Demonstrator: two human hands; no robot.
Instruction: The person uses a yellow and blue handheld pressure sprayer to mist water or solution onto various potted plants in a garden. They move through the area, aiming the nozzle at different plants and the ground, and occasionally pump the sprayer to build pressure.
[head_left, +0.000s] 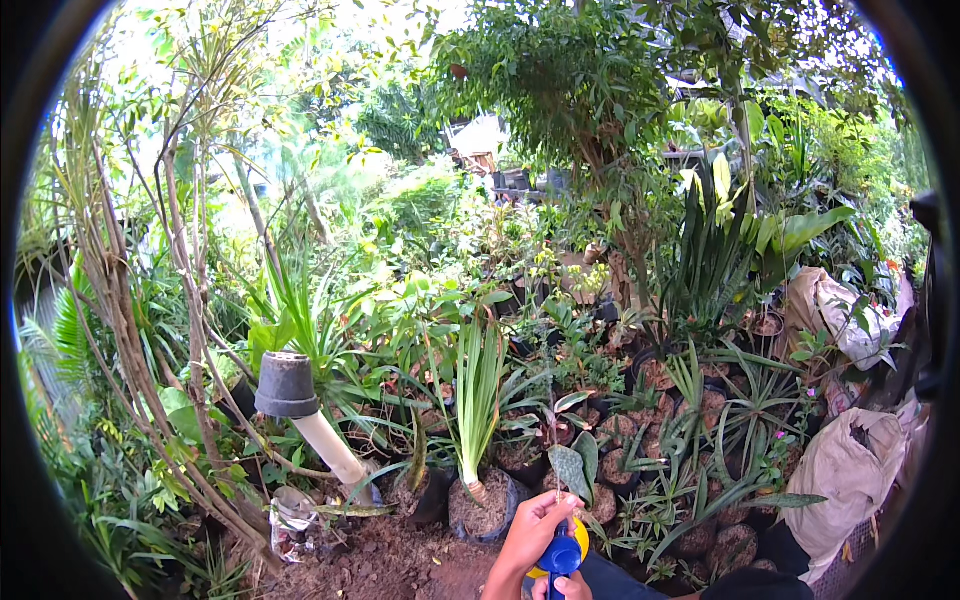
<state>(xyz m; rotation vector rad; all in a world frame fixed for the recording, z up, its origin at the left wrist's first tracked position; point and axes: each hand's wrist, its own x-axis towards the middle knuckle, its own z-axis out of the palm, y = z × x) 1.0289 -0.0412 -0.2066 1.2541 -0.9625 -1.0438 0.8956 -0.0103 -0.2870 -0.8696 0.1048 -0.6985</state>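
Near the bottom centre, my left hand (534, 529) has its fingers pinched together at the upper end of a blue and yellow sprayer or similar tool (561, 556); whether they hold its tip or a thin stem cannot be made out. Just below, my right hand (574, 588) is closed around the tool's blue handle, mostly cut off by the picture's lower edge. Directly beyond my fingers stand broad, mottled green leaves (571, 465). To their left, a strappy green plant (478, 405) grows from a black soil-filled bag (487, 510).
An upturned black pot (286, 384) caps a pale slanted pipe (330, 450) at the left. Thin tree trunks (120, 307) rise beside it. Many small potted plants crowd the right side, with pale sacks (847, 480) beyond them. Brown soil (405, 562) lies in front.
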